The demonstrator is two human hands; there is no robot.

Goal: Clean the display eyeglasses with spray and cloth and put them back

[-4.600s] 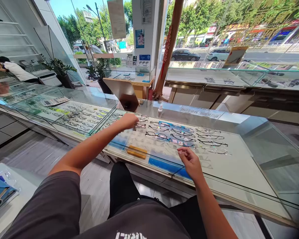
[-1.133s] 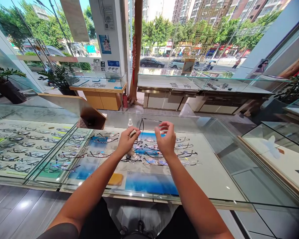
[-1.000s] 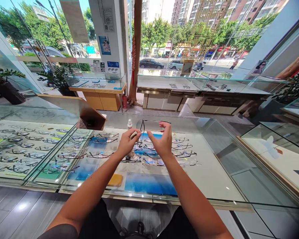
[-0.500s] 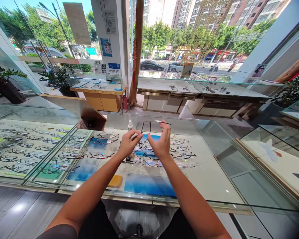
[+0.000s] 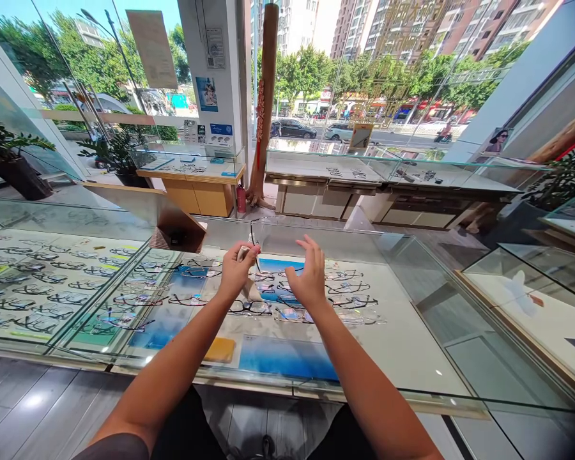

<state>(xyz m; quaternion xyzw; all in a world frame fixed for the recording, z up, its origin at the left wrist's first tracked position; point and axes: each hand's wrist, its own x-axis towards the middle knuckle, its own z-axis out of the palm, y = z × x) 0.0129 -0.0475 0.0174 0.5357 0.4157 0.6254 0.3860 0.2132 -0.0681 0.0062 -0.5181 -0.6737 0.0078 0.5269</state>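
Observation:
My left hand [image 5: 237, 271] is closed on a thin dark pair of glasses [image 5: 254, 233], held upright above the glass counter with one edge toward me. A pale cloth [image 5: 242, 253] is bunched in the same hand, and a beige piece of cloth shows below the fingers. My right hand [image 5: 309, 271] is raised to the right with thumb and fingers apart and nothing visible in it. Beneath the hands lie several rows of glasses [image 5: 250, 308], some on a blue sheet [image 5: 282, 263].
The glass display counter [image 5: 412, 358] runs across in front of me. On it are a tilted mirror stand [image 5: 177, 236], a yellow case [image 5: 219, 349] and a blue mat [image 5: 287, 358]. More glasses [image 5: 71, 297] fill the left section. Other showcases [image 5: 326, 169] stand by the windows.
My left hand has turned the glasses edge-on and moved them slightly left. My right hand has drawn away from them, its fingers spreading; the dark-tipped piece near its fingertips no longer shows.

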